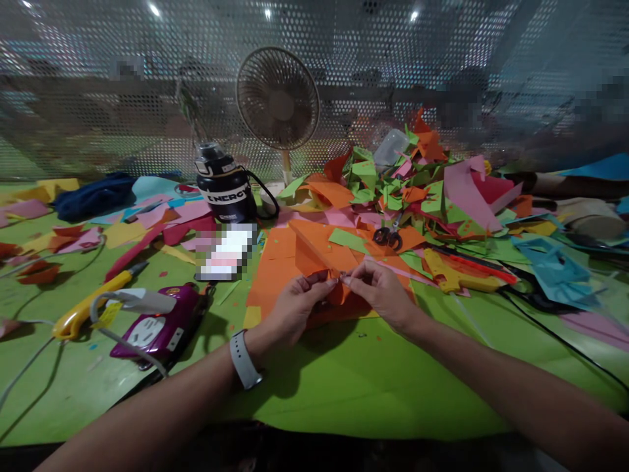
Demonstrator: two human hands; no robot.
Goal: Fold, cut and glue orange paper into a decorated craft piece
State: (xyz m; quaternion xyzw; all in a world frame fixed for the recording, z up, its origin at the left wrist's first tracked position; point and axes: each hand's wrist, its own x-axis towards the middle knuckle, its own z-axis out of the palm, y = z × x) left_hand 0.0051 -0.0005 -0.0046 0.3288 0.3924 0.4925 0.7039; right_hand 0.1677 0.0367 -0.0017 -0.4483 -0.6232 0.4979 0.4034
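A folded piece of orange paper [313, 251] stands up between my hands, one pointed flap rising to the upper left. My left hand [299, 305], with a pale watch strap at the wrist, pinches its lower part between thumb and fingers. From the other side, my right hand [381, 292] has thumb and forefinger closed at the paper's near right edge, fingertips almost touching the left ones. Whatever small detail lies between the fingertips is too small to make out. Beneath them lie flat orange sheets [272, 275] on the green tabletop [314, 393].
Scissors [388, 237] lie just beyond the hands. At right is a yellow glue gun [457, 274]; at left, a purple power strip [157, 324] and a yellow-handled soldering-iron-like tool [98, 301]. Behind stand a black bottle [226, 190], a fan [278, 98] and heaped paper scraps [366, 174].
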